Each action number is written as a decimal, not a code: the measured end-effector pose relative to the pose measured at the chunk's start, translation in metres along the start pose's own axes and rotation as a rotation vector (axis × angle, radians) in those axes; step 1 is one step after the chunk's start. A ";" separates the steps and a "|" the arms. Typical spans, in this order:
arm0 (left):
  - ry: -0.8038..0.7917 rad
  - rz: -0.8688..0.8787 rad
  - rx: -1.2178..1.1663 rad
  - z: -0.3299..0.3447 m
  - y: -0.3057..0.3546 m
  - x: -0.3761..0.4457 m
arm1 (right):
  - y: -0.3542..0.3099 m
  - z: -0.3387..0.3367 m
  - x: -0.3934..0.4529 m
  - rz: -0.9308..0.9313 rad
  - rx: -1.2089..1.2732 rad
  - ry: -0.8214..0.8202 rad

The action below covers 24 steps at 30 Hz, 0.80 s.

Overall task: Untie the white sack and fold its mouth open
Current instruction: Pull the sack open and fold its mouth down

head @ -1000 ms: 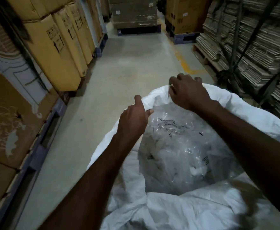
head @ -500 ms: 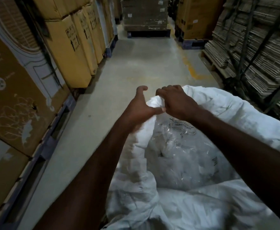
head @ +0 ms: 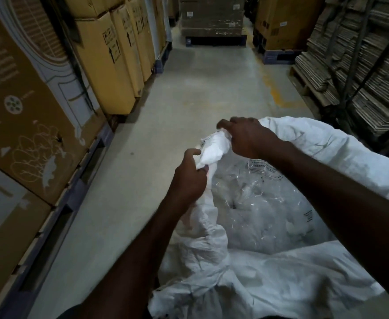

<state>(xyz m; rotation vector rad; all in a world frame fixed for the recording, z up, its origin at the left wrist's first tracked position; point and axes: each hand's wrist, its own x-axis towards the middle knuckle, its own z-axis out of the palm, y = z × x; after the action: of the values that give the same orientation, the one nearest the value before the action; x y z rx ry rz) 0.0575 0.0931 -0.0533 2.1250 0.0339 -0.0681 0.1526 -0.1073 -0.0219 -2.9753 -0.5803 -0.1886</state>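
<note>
The big white woven sack point(head: 292, 284) fills the lower right, its mouth open toward me. Inside lies a clear plastic liner point(head: 262, 208) with black print, over pale contents. At the far left part of the rim, a bunched fold of the sack's edge point(head: 214, 148) stands up between my hands. My left hand point(head: 190, 178) pinches the lower end of that fold. My right hand point(head: 246, 137) grips its upper end from above, fingers curled over it. No tie or string is visible.
Tall cardboard boxes point(head: 106, 63) on blue pallets line the left side. Stacks of flattened cardboard point(head: 361, 72) stand on the right. More loaded pallets point(head: 212, 19) close the aisle's far end. A concrete floor point(head: 188, 93) with a yellow line runs between.
My hands, apart on the rim a second ago, have come together and bunched the sack's edge. The right hand has lifted and rolled the fold over; the left now pinches it lower.
</note>
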 end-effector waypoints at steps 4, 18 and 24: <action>-0.038 -0.002 -0.120 -0.016 0.000 0.020 | -0.025 -0.015 -0.037 -0.238 -0.003 0.071; 0.160 0.001 0.567 -0.035 0.000 -0.049 | -0.065 0.012 -0.006 -0.032 0.094 -0.275; -0.216 -0.462 -0.185 -0.027 -0.031 -0.082 | -0.070 0.009 -0.004 -0.012 -0.011 -0.381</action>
<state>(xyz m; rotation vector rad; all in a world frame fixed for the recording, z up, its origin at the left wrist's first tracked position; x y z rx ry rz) -0.0247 0.1332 -0.0604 1.8776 0.3883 -0.5459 0.1233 -0.0428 -0.0259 -3.0341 -0.6336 0.3838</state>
